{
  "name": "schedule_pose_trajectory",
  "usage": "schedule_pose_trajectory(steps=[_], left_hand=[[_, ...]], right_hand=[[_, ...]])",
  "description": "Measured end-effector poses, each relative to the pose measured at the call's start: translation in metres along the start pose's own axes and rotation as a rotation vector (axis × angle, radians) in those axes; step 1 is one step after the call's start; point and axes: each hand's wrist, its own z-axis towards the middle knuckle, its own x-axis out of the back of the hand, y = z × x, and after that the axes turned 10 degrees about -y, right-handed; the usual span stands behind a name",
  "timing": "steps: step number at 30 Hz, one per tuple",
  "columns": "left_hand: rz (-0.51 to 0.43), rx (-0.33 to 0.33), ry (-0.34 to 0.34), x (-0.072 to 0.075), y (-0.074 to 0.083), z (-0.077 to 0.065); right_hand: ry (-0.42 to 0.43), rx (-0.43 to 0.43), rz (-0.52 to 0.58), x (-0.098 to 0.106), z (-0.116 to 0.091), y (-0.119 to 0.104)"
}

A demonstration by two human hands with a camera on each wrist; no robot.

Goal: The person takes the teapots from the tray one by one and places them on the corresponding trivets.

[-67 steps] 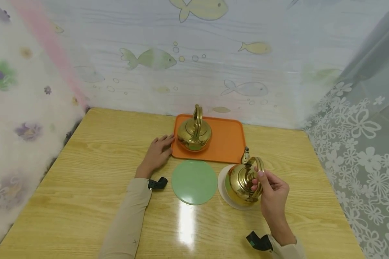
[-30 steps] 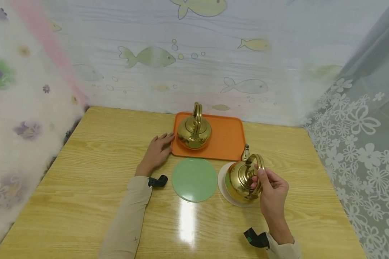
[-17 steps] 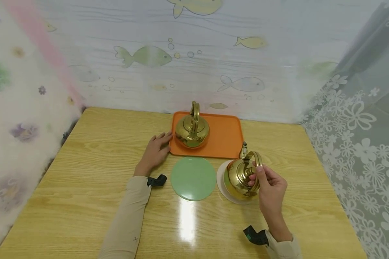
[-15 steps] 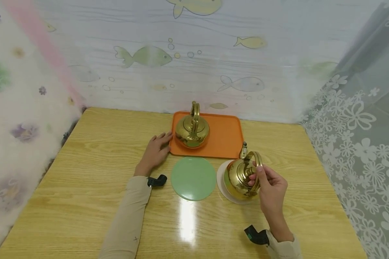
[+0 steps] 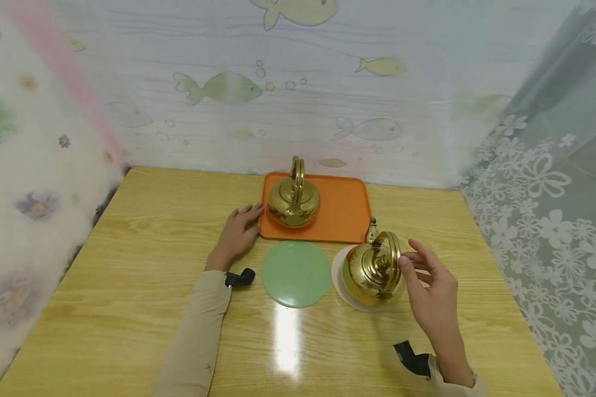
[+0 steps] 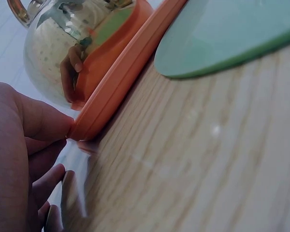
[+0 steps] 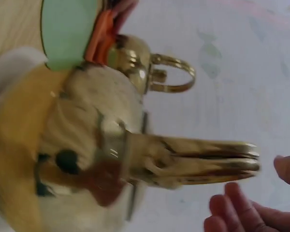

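Head view takes in the wood-grain counter (image 5: 129, 275) first, then the orange tray (image 5: 345, 207) lying near its far edge. On the tray's left half sits the rear kettle (image 5: 290, 207), brass-coloured; the front kettle (image 5: 367, 270), much like it, stands upright on the white disc (image 5: 336, 279) at the tray's near right corner, with the flat green disc (image 5: 295, 274) just beside it. The left hand (image 5: 235, 237) rests at the tray's left edge, fingers extended and touching the rim. The right hand (image 5: 434, 295) is loosely opened beside the front kettle's arched handle (image 7: 212, 145); in the right wrist view, a gap shows between its fingers and the metal. As a judgement, the front kettle should be stiff, smooth and a little slippery, moderately heavy if filled, though its contents are hidden; its polish looks easy to scratch. The crown of the handle seems the best hold, over the body's middle, rather than the slim spout (image 5: 371, 234). Against the frame half a second ago, the right hand, which had the handle pinched, has let go and shifted rightward; the front kettle stays on its disc and the left hand is unchanged.
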Motion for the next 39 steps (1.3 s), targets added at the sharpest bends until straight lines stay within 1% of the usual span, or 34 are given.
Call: schedule_pose_trajectory(steps=[2, 4, 6, 8, 9, 12, 15, 16, 18, 20, 23, 28, 34, 39], left_hand=[[0.005, 0.002, 0.001, 0.001, -0.001, 0.000], [0.008, 0.000, 0.001, 0.002, -0.001, -0.001], [0.004, 0.000, -0.006, 0.003, -0.001, -0.001], [0.001, -0.001, -0.009, 0.004, -0.002, 0.000], [0.000, -0.001, -0.009, 0.004, -0.002, 0.000], [-0.001, 0.003, -0.002, 0.007, -0.002, 0.000], [0.001, 0.010, 0.006, 0.009, -0.002, 0.000], [0.001, 0.011, 0.006, 0.010, -0.002, 0.000], [-0.002, 0.016, 0.004, 0.011, -0.002, 0.000], [-0.006, 0.018, 0.002, 0.012, -0.001, 0.000], [-0.007, 0.017, -0.008, 0.012, 0.000, -0.001], [-0.010, 0.013, -0.012, 0.012, 0.001, -0.001], [-0.020, 0.005, -0.011, 0.007, 0.002, 0.000], [-0.029, 0.009, -0.010, 0.002, 0.002, -0.003]], right_hand=[[0.001, 0.023, -0.075, 0.005, -0.001, -0.004], [0.011, 0.040, -0.105, 0.009, -0.002, -0.012], [0.029, 0.060, -0.107, 0.011, -0.004, -0.019], [0.049, 0.095, -0.082, 0.010, -0.004, -0.028], [0.055, 0.119, -0.058, 0.009, -0.005, -0.033], [0.063, 0.238, 0.051, -0.005, -0.004, -0.044], [0.044, 0.379, 0.185, -0.028, -0.001, -0.053], [0.030, 0.409, 0.225, -0.037, 0.000, -0.055], [-0.007, 0.442, 0.295, -0.053, 0.003, -0.058], [-0.047, 0.431, 0.341, -0.067, 0.006, -0.060], [-0.109, 0.374, 0.394, -0.083, 0.013, -0.061], [-0.157, 0.269, 0.495, -0.104, 0.029, -0.062], [-0.154, 0.166, 0.619, -0.125, 0.048, -0.061], [-0.129, 0.130, 0.684, -0.141, 0.060, -0.056]])
